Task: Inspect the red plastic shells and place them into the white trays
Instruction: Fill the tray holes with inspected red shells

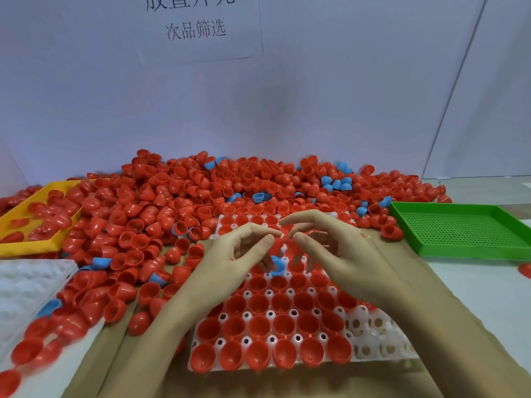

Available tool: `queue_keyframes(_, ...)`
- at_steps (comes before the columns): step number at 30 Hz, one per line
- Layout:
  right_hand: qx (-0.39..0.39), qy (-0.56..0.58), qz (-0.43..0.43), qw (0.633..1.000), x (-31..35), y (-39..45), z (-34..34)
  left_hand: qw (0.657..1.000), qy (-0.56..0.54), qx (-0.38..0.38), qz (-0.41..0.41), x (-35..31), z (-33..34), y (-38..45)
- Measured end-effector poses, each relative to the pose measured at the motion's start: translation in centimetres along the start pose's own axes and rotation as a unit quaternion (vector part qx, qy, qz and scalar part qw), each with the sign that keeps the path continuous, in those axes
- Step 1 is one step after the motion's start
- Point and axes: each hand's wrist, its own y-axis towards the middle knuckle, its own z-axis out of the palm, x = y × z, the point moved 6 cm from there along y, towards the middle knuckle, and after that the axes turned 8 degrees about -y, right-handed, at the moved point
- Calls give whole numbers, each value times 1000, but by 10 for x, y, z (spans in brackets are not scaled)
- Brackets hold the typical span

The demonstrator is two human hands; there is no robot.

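A: How many trays are lying here?
B: Two white trays: one near centre [373,337] holding red shells [258,331], another [26,285] left.
A: And the hands?
B: Left hand [230,259] and right hand [336,251] are hovering, fingers loosely curled; whether either is gripping something, I cannot tell. One blue shell [278,265] is sitting between them.

Green tray [471,231] rt, yellow tray [26,245] lft, blue shells [336,183] scattered.

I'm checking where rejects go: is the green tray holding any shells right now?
No. The green tray shows only its bare perforated floor; the red shells lie piled outside its rim.
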Motion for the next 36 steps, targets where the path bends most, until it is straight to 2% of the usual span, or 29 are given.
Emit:
queue_keyframes(5, 34, 59, 2, 998, 1, 0, 9, 999, -35, -10, -17, 5, 1, 1)
queue_keyframes(9, 27, 56, 16, 998, -2, 1, 11, 999, -40, -2, -22, 7, 2, 0)
queue_keyframes(15, 29, -9, 19, 999, -6, 1, 10, 1000, 10, 9, -17, 4, 4, 0)
queue_keyframes(18, 23, -38, 27, 999, -9, -5, -4, 999, -21, -17, -28, 6, 0, 1)
queue_keyframes(21, -2, -156, 59, 986, -19, -27, -37, 997, -30, -67, -29, 5, -14, 4)
queue_keyframes(26, 36, -156, 85, 984, -13, -67, -56, 992, -21, -123, -25, 5, -35, 5)
queue_keyframes(36, 69, -285, 73, 953, 9, -114, -42, 991, -12, -128, -23, 2, -32, 0)
